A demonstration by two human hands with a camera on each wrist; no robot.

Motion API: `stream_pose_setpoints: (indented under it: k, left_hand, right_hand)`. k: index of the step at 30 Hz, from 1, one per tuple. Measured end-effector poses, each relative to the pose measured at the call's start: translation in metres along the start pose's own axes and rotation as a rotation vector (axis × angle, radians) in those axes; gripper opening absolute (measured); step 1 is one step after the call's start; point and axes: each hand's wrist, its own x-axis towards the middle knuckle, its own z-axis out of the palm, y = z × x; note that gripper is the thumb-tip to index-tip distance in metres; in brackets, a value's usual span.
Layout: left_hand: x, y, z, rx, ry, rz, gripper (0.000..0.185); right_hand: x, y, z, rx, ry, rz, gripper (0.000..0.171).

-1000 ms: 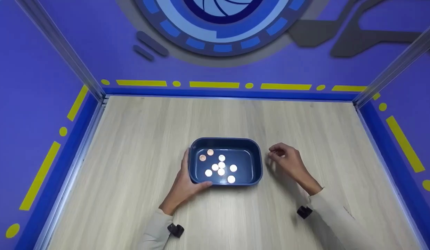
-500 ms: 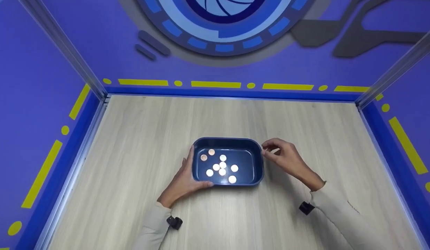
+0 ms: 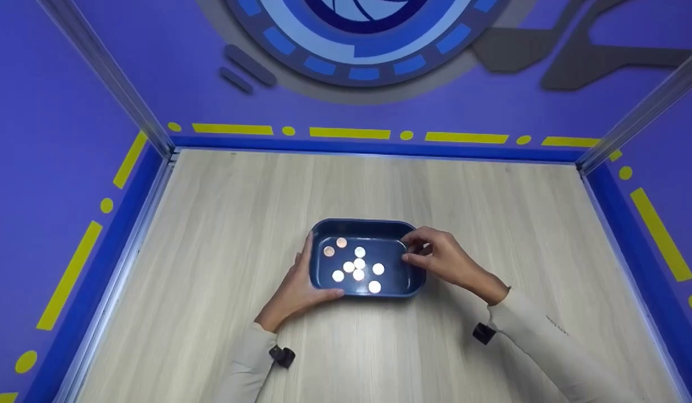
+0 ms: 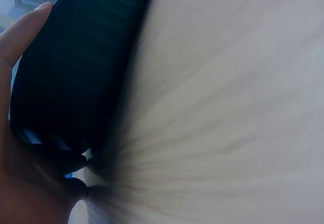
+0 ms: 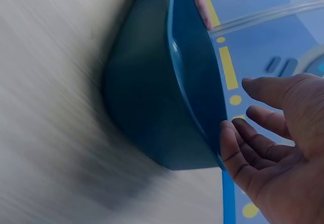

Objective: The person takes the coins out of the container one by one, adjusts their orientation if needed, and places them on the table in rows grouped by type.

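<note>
Dark blue plastic under both hands: a shallow rectangular tray [image 3: 365, 228] with rounded corners, sitting near the middle of a pale wood-grain table [image 3: 222, 224].

Left hand [image 3: 298, 282]: fingers straight, laid flat along the tray's left wall, thumb running along the near wall toward the front corner. Fingers together, thumb spread well away from them, so the corner of the tray sits in the fork. Left wrist view confirms it: thumb tip [image 4: 23, 29] pressed to the dark wall [image 4: 76, 72], palm close against it. Pressing, not curled over the rim.

Right hand [image 3: 443, 262]: over the tray's right end, fingertips [image 3: 411, 250] past the rim and above the inside. Head view has thumb and forefinger drawn near each other; whether something small sits between them cannot be told. Right wrist view shows the palm [image 5: 283, 148] with fingers loosely bent and apart, nothing visible in it, fingertips just beside the tray rim [image 5: 195, 97].

Inside the tray: round coins [image 3: 357, 266], most glaring white under the light, two at the far left looking coppery. They lie flat on the floor, clustered left of centre, some touching.

Outward: light sleeves on both forearms, a small black camera mount at each wrist [image 3: 282, 356]. Purple walls [image 3: 55, 112] with yellow dashes and dots enclose the table on three sides.
</note>
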Motion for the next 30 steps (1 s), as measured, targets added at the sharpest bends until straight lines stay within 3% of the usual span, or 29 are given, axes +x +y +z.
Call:
stream_pose_setpoints:
  k: [10, 19, 30]
  left_hand:
    - [0.000, 0.001, 0.000, -0.008, -0.008, -0.012, 0.148]
    - [-0.003, 0.001, -0.002, -0.028, -0.009, -0.015, 0.150]
    - [-0.001, -0.001, -0.002, 0.001, -0.025, 0.034, 0.151]
  right_hand:
    - [0.003, -0.003, 0.010, -0.026, -0.115, -0.038, 0.031]
    - [0.012, -0.004, 0.026, -0.133, -0.235, -0.122, 0.033]
    - [0.033, 0.001, 0.041, -0.187, -0.324, -0.131, 0.026]
